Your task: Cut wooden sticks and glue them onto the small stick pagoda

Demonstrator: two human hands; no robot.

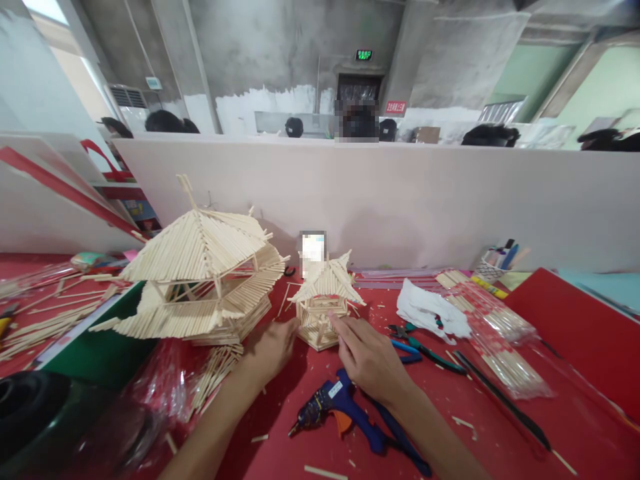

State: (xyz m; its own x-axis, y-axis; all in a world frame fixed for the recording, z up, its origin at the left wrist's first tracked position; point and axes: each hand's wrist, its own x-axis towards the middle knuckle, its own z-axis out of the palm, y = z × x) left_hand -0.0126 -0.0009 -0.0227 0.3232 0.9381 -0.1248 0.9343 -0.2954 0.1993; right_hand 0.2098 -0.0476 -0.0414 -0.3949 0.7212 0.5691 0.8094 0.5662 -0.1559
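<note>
A small pavilion model (320,303) built of pale wooden sticks stands upright on the red table in front of me. At its left side, my left hand (274,348) is closed, with the fingertips against the base. From the right, my right hand (373,353) grips the model's front right, index finger laid on the railing and the other fingers bent. A blue hot glue gun (343,400) lies just below my right hand, its nozzle pointing left. To the left stands a larger stick pavilion (200,267) with a two-tier roof.
Cutting pliers (425,350), a white cloth (433,310) and bagged sticks (505,353) lie on the right. Loose sticks (215,373) and a dark round object (45,427) are at left. A white partition (450,207) rises behind; people's heads show beyond.
</note>
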